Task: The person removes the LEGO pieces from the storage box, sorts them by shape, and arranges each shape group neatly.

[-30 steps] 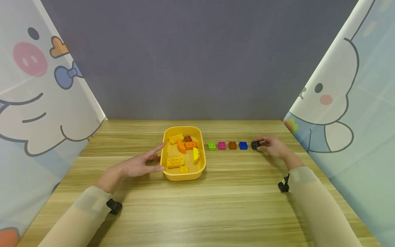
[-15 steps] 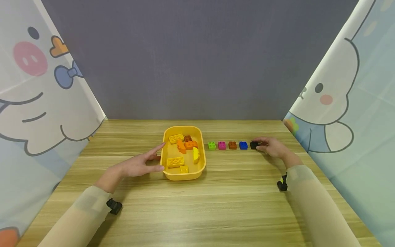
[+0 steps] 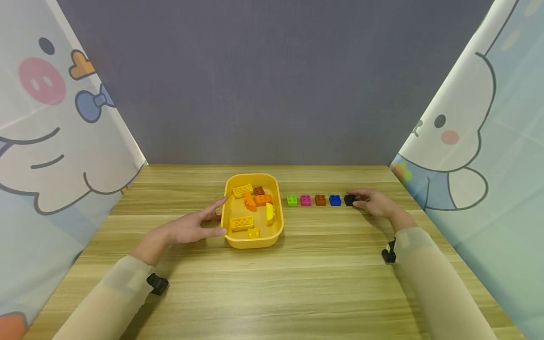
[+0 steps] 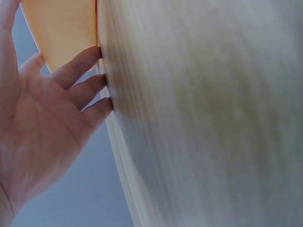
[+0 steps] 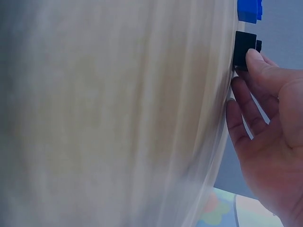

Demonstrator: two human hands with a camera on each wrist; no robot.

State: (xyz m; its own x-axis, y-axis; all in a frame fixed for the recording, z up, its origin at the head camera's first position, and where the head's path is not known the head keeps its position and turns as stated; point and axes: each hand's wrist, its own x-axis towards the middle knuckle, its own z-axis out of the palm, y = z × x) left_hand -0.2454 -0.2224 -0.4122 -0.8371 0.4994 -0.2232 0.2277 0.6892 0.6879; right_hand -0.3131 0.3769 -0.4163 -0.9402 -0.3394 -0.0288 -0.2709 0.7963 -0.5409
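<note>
My right hand (image 3: 375, 203) pinches a small black toy brick (image 3: 350, 200) between thumb and fingers at the right end of a row. In the right wrist view the black brick (image 5: 245, 49) sits on the table, a narrow gap from the blue brick (image 5: 247, 10). Leftward in that row come a brown brick (image 3: 320, 200), a pink brick (image 3: 306, 200) and a lime green brick (image 3: 292, 201). My left hand (image 3: 191, 227) has its fingers and thumb spread against the left side of a yellow-orange tray (image 3: 250, 243). Its other fingertips rest on the tabletop in the left wrist view.
Inside the tray lie several yellow bricks (image 3: 242, 223), orange pieces (image 3: 263, 200) and a dark brown brick (image 3: 258, 191). The wooden table (image 3: 272, 288) meets a grey wall (image 3: 272, 85) at the back. Printed cartoon cloths hang on both sides.
My right hand has shifted the black brick slightly left, closer to the blue one, and then stayed still. The left hand and the tray have not moved.
</note>
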